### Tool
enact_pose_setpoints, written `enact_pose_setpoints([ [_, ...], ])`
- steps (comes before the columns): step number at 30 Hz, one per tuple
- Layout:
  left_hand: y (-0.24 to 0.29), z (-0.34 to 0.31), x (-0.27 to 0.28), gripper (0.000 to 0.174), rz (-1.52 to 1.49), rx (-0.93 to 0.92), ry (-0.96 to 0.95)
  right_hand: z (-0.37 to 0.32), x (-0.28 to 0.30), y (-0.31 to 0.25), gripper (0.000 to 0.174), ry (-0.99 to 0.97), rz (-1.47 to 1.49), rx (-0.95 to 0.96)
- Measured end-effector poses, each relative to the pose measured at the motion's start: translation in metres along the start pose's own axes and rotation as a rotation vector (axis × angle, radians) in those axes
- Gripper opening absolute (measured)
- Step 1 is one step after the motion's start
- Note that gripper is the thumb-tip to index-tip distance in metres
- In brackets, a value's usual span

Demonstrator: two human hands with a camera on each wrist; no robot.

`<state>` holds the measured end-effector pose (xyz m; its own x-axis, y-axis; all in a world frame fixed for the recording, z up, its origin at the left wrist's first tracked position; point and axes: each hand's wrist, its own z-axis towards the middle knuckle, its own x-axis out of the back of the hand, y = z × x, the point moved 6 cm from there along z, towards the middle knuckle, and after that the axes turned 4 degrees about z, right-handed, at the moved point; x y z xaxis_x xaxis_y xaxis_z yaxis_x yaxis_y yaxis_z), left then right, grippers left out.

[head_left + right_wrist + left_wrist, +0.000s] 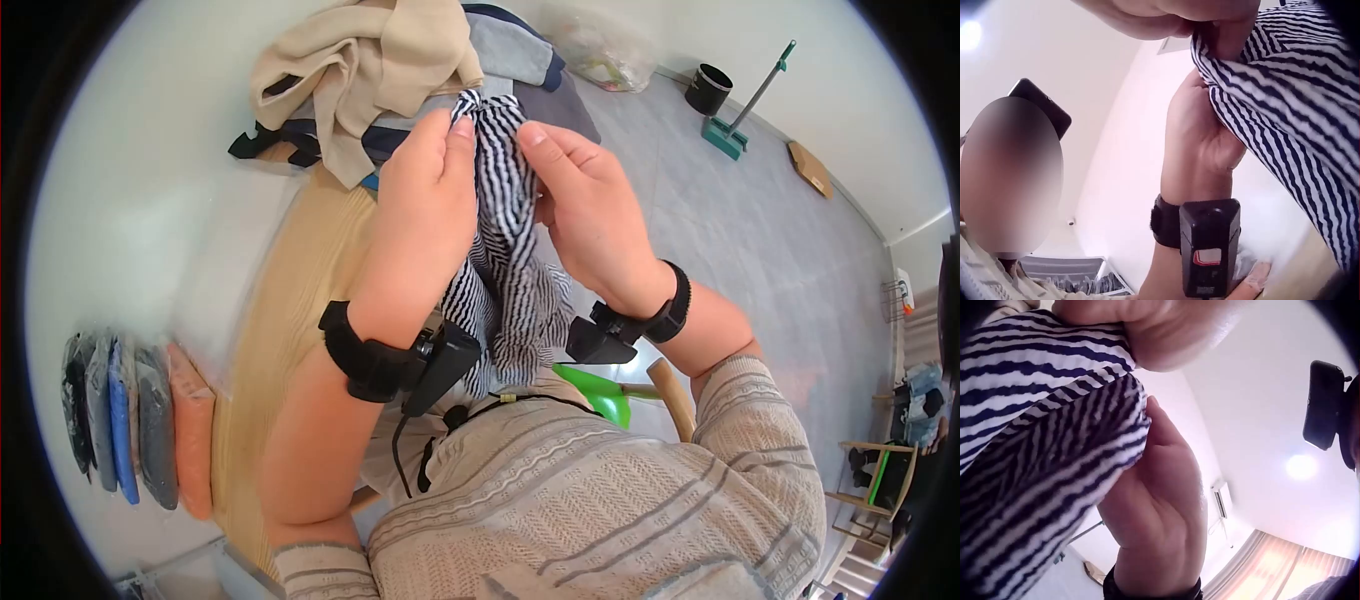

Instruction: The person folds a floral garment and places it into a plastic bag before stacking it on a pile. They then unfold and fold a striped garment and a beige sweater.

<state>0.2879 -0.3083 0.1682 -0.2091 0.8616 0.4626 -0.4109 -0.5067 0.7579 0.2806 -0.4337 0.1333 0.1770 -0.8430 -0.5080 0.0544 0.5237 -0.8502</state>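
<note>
A navy-and-white striped garment (505,190) hangs in front of the person's chest, its lower part falling towards the lap. The left hand (425,185) pinches its upper left edge, thumb on top, where the fabric is bunched. Opposite it, the right hand (590,210) grips the right edge between thumb and fingers. In the left wrist view, the garment (1041,375) shows a fold that gapes between the two hands. From the right wrist, the cloth (1291,112) slopes down to the right, with the right hand (1191,12) at its top corner.
Beige and grey clothes (400,70) lie heaped at the far end of the wooden table (290,290). Bagged folded garments (145,420) stand in a row at left. On the floor are a clear plastic bag (605,50), a black bin (709,90) and a green dustpan (725,138).
</note>
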Motion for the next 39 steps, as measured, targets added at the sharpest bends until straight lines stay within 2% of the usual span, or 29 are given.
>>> enact_pose_setpoints([
  [1,0.0,-0.001,-0.001,0.027,0.002,0.0,0.001,-0.001,-0.006,0.001,0.03,-0.05,0.013,0.015],
  [3,-0.003,-0.002,-0.003,0.033,-0.217,0.049,-0.005,-0.005,-0.016,0.0,0.034,-0.147,0.035,0.048],
  [4,-0.002,-0.003,-0.002,0.033,-0.218,0.046,-0.008,-0.007,-0.018,0.002,0.037,-0.226,0.036,0.064],
  [6,-0.004,-0.005,-0.003,0.038,-0.141,0.079,-0.14,-0.01,-0.019,0.004,0.037,-0.259,0.019,0.116],
  [7,-0.007,-0.004,-0.003,0.038,-0.141,0.079,-0.144,-0.011,-0.021,0.003,0.038,-0.294,0.002,0.164],
  [8,-0.013,-0.005,-0.004,0.038,-0.276,0.135,-0.143,-0.01,-0.02,0.003,0.034,-0.334,-0.037,0.16],
  [9,-0.017,-0.005,-0.005,0.038,-0.409,0.19,-0.14,-0.011,-0.02,-0.001,0.034,-0.333,-0.038,0.161],
  [11,-0.022,-0.005,-0.001,0.037,-0.406,0.214,-0.074,-0.014,-0.023,-0.008,0.03,-0.351,-0.133,0.093],
  [13,-0.019,-0.002,0.004,0.036,-0.284,0.031,-0.065,-0.007,-0.004,-0.023,0.033,-0.278,-0.252,0.136],
  [14,-0.021,-0.003,0.003,0.035,-0.267,0.071,-0.11,-0.001,0.005,-0.03,0.037,-0.202,-0.371,0.178],
  [15,-0.017,-0.004,0.005,0.035,-0.269,0.074,-0.107,0.006,0.005,-0.028,0.037,-0.205,-0.373,0.175],
  [17,-0.002,-0.007,0.003,0.035,-0.241,-0.014,-0.182,0.012,-0.001,-0.04,0.048,-0.203,-0.568,0.603],
  [18,0.004,-0.008,0.001,0.034,-0.292,-0.055,-0.168,0.019,-0.002,-0.027,0.052,-0.311,-0.53,0.495],
  [19,0.006,-0.008,0.002,0.034,-0.293,-0.054,-0.168,0.02,0.002,-0.026,0.052,-0.312,-0.53,0.494],
  [21,0.011,-0.009,0.002,0.035,-0.232,-0.058,-0.234,0.026,0.002,-0.005,0.048,-0.433,-0.535,0.133],
  [22,0.012,-0.01,0.005,0.031,-0.2,-0.076,-0.211,0.026,0.0,-0.004,0.038,-0.44,-0.59,0.204],
  [23,0.008,-0.009,0.007,0.031,-0.198,-0.072,-0.203,0.025,-0.002,-0.005,0.038,-0.449,-0.589,0.202],
  [25,-0.003,-0.007,0.007,0.028,-0.103,-0.113,-0.227,0.027,0.003,-0.003,0.029,-0.357,-0.829,0.147],
  [26,-0.008,-0.008,0.009,0.02,-0.214,-0.068,-0.141,0.027,0.005,-0.007,0.027,-0.26,-0.894,0.229],
  [27,-0.01,-0.01,0.008,0.02,-0.211,-0.065,-0.138,0.027,0.004,-0.009,0.027,-0.264,-0.892,0.228],
  [29,-0.012,-0.016,0.029,0.014,-0.161,-0.068,0.199,0.028,0.01,-0.024,0.027,-0.148,-0.799,0.217],
  [30,-0.014,-0.02,0.039,0.012,-0.065,-0.133,0.225,0.027,0.008,-0.035,0.028,-0.143,-0.792,0.313],
  [31,-0.02,-0.026,0.043,0.012,-0.066,-0.133,0.225,0.028,0.009,-0.041,0.028,-0.143,-0.794,0.313],
  [33,-0.024,-0.038,0.031,0.016,0.052,-0.162,-0.032,0.029,0.012,-0.053,0.029,-0.1,-0.794,0.257],
  [34,-0.026,-0.044,0.021,0.023,-0.005,-0.067,-0.204,0.027,0.009,-0.058,0.029,-0.1,-0.805,0.265],
  [37,-0.041,-0.058,-0.008,0.032,-0.009,-0.095,-0.262,0.025,0.001,-0.063,0.029,-0.134,-0.766,0.204],
  [39,-0.045,-0.06,-0.017,0.036,-0.014,-0.115,-0.189,0.021,-0.004,-0.068,0.029,-0.161,-0.824,0.205],
])
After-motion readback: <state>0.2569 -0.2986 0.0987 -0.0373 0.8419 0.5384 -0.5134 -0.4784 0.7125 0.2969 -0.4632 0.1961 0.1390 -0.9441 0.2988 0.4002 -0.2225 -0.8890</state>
